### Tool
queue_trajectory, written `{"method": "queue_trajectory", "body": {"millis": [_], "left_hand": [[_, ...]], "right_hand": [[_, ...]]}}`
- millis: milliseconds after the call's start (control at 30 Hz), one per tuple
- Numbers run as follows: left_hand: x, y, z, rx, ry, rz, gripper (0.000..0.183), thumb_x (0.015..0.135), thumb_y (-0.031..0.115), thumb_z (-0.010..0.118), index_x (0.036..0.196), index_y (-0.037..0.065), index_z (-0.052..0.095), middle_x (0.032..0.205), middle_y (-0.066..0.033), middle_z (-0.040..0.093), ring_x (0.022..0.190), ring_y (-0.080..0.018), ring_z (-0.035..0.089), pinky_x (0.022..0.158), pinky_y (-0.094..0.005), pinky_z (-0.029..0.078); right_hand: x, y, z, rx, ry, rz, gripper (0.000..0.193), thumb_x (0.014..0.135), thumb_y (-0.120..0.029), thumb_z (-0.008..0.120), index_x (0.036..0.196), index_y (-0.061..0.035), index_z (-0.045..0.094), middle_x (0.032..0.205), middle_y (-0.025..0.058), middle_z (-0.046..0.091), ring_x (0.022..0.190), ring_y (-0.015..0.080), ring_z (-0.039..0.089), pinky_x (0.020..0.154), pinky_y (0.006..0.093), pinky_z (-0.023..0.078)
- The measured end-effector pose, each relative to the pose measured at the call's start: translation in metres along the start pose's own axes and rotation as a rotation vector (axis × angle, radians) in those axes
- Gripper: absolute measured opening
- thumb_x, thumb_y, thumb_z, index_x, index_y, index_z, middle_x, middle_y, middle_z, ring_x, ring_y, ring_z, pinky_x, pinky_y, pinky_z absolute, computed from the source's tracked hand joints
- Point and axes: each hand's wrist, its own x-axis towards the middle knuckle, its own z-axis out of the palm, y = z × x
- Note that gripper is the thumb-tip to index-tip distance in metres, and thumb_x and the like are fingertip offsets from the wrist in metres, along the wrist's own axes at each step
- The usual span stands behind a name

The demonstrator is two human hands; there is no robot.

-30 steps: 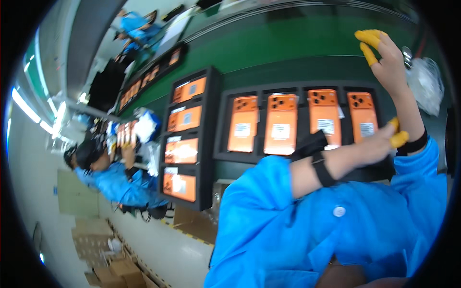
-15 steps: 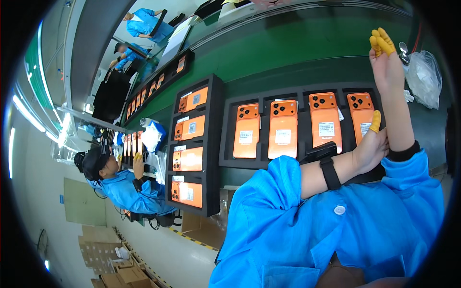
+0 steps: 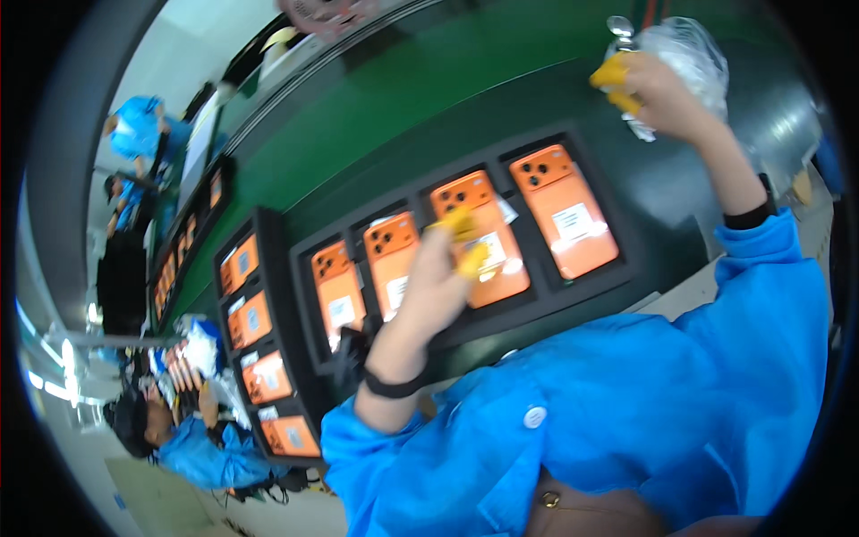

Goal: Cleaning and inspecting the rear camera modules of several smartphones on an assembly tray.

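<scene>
A black foam tray [image 3: 637, 259] on the green bench holds a row of several orange smartphones, lying back up with white labels. My left hand [image 3: 434, 286], smeared by motion, hovers over the third phone from the left [image 3: 503, 285]. Its yellow-cotted fingertips and thumb stand apart with nothing seen between them. At the far right, my right hand [image 3: 667, 97] is raised in front of a clear plastic bag [image 3: 702, 63]. Its yellow-cotted fingers are bent, the thumb is apart from them, and no held thing shows. The rightmost phone [image 3: 568, 234] lies uncovered between both hands.
Another black foam tray [image 3: 295, 358] of orange phones stands at the left, and a further one [image 3: 224, 172] lies beyond it. A shiny round metal piece [image 3: 620, 27] sits by the bag. Co-workers in blue [image 3: 210, 452] are at the left and far left.
The view has turned, shifting the trays left and tilting them. My left hand has moved leftward from the rightmost phone to over the third; my right hand has come beside the bag, fingers more bent.
</scene>
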Motion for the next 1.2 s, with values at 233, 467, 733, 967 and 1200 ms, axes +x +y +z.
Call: {"method": "queue_trajectory", "body": {"millis": [233,467,733,967,1200], "left_hand": [[0.014,0.012,0.002,0.662,0.213,-0.108,0.037,0.078,0.017,0.059,0.107,-0.004,0.050,0.101,-0.0173,0.055,0.094,-0.0266,0.054,0.080,-0.0327,0.043],[0.020,0.009,0.037,1.079,0.229,-0.094,0.060,0.072,0.046,0.059,0.095,-0.009,0.052,0.087,-0.0201,0.054,0.081,-0.0324,0.052,0.068,-0.0392,0.043],[0.029,0.018,0.053,1.071,0.128,-0.333,0.077,0.060,0.046,0.070,0.104,-0.010,0.043,0.099,-0.0252,0.046,0.095,-0.0368,0.047,0.077,-0.0393,0.043],[0.023,0.014,0.043,0.636,0.280,-0.260,0.094,0.055,0.016,0.074,0.126,-0.009,0.017,0.124,-0.0300,0.022,0.121,-0.0411,0.019,0.098,-0.0402,0.024],[0.035,0.016,0.031,0.452,0.443,-0.179,0.095,0.054,0.014,0.075,0.126,-0.008,0.017,0.123,-0.0295,0.022,0.121,-0.0402,0.016,0.097,-0.0426,0.023]], "right_hand": [[0.013,-0.057,0.074,0.430,-0.009,-0.020,0.015,0.068,-0.011,0.062,0.082,-0.0054,0.058,0.107,0.0102,0.052,0.094,0.0255,0.049,0.083,0.0346,0.037],[0.010,-0.068,0.090,0.334,0.013,0.082,0.018,0.073,-0.020,0.060,0.073,-0.0025,0.062,0.107,0.0086,0.054,0.097,0.0229,0.048,0.087,0.0345,0.036],[0.009,-0.072,0.093,0.346,-0.128,0.193,0.024,0.073,-0.026,0.060,0.076,-0.0027,0.063,0.099,0.0083,0.054,0.091,0.0236,0.049,0.088,0.0337,0.034],[0.003,-0.074,0.093,0.341,-0.176,0.209,0.021,0.072,-0.024,0.062,0.074,-0.0030,0.062,0.111,0.0091,0.051,0.089,0.0238,0.048,0.090,0.0346,0.033],[0.008,-0.066,0.084,0.581,-0.057,0.266,0.021,0.069,-0.020,0.064,0.078,-0.0025,0.056,0.117,0.0108,0.047,0.091,0.0248,0.050,0.088,0.0329,0.035]]}}
